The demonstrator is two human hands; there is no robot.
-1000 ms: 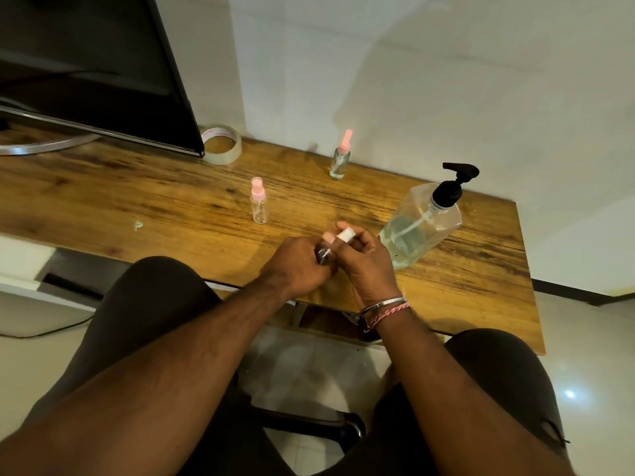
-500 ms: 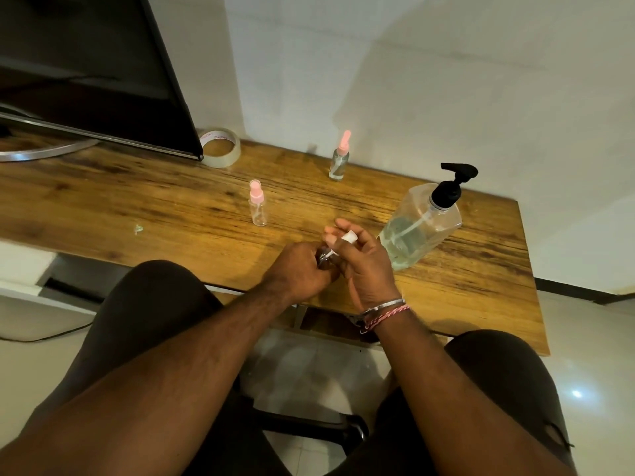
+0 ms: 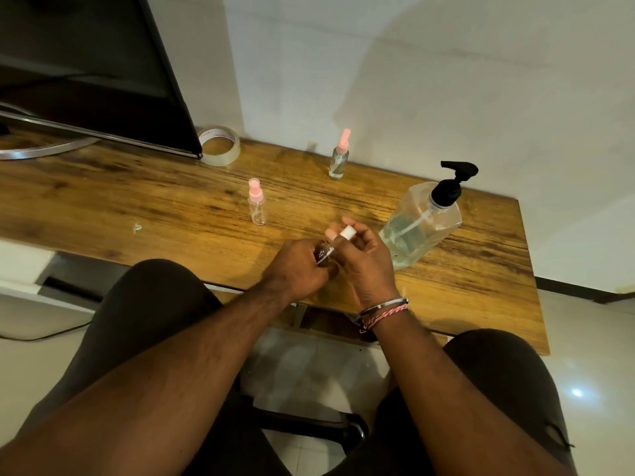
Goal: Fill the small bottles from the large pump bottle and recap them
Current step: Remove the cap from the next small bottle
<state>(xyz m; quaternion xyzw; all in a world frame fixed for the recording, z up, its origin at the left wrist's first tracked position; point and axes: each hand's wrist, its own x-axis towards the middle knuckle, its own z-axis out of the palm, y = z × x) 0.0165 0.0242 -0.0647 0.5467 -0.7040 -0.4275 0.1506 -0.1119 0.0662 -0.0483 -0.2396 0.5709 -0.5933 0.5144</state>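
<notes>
Over the desk's (image 3: 154, 207) 6 o'clock edge, left hand (image 3: 295, 266) grips the tiny bottle (image 3: 324, 253), right hand (image 3: 364, 259) pinches its cap (image 3: 347, 232). Looks light, slick plastic: hold the body, twist gently.

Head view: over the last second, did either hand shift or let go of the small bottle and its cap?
Barely any change. The left hand still grips the small bottle, and the right hand still pinches the white cap at its top; the fingers only shifted slightly. Nothing was let go. The two pink-topped bottles, the pump bottle and the tape roll stayed put on the desk.
</notes>
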